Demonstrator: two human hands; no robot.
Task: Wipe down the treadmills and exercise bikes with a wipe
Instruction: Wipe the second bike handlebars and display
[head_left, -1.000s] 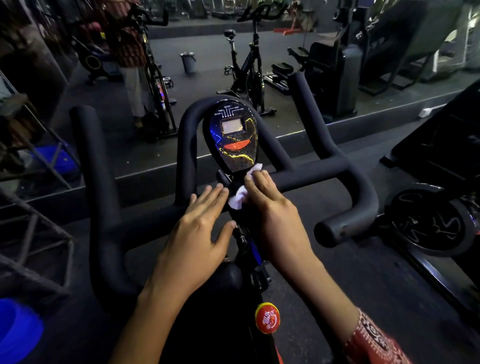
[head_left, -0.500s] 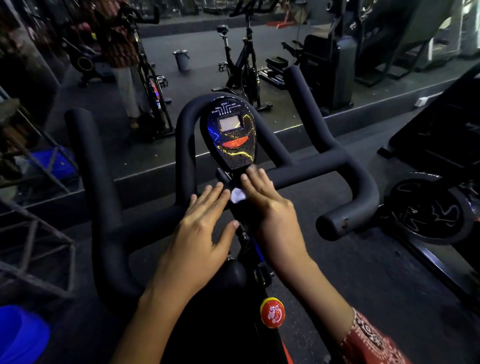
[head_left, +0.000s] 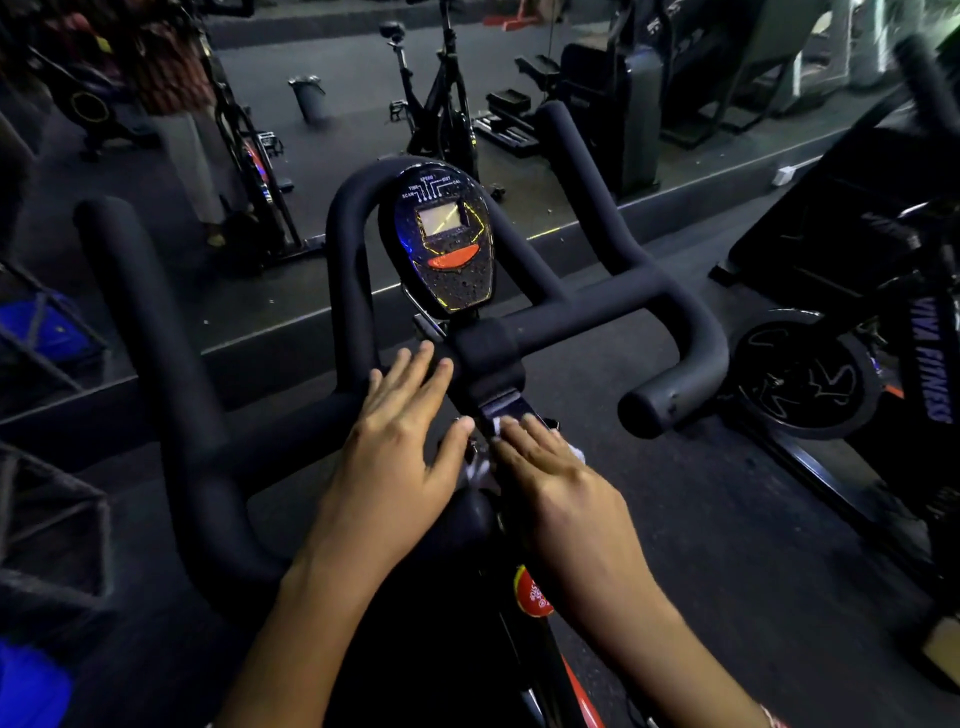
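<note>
Exercise bike handlebar (head_left: 597, 312): black and padded. Its crossbar runs from 8 o'clock to 2 o'clock across the view, and its two horns rise toward 11 and 12 o'clock.

Console (head_left: 447, 244): teardrop-shaped and mounted at the centre of the bar, at 12 o'clock from both hands. Its narrow end points to 6 o'clock, and droplets are visible on its face.

Left hand (head_left: 400, 447): lies flat on the crossbar just at 9 o'clock of the stem (head_left: 498, 400). The fingers (head_left: 415, 374) are straight and released, grasping nothing, and point toward 1 o'clock.

Right hand (head_left: 556, 478): lies flat on the stem at 6 o'clock of the console. The fingers (head_left: 524, 441) are extended, not clenched, point toward 11 o'clock, and press down on the wipe.

Wipe (head_left: 497, 427): white and crumpled, trapped between the right fingers and the stem and largely covered. Scraps show at the fingertips, at the 3 o'clock edge of the hand and at its 9 o'clock edge, so it spreads crosswise under the fingers. Its long axis and heading cannot be told.
</note>
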